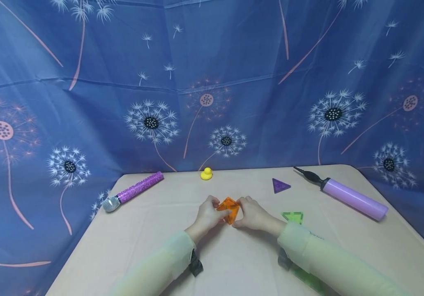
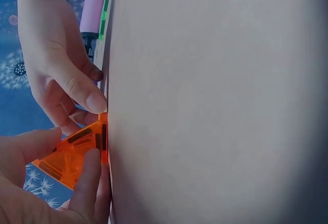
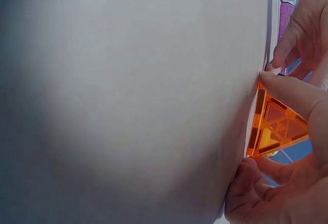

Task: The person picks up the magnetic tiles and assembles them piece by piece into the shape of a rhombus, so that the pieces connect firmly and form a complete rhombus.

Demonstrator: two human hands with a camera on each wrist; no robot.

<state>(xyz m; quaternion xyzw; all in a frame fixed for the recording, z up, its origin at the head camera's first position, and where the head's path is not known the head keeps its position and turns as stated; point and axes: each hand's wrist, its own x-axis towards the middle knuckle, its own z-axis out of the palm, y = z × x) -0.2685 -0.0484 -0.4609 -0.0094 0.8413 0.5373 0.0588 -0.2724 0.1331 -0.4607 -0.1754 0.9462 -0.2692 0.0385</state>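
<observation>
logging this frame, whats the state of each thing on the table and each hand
orange tiles: propped up off the table, held from both sides
left hand: pinching the orange tiles
right hand: pinching the orange tiles
purple triangle: flat, untouched
green triangle: flat, beside the right wrist
duck: upright at the far edge
microphone: lying on its side
pump: lying on its side

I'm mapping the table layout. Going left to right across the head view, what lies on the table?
Microphone → duck → left hand → orange tiles → right hand → purple triangle → green triangle → pump.
</observation>
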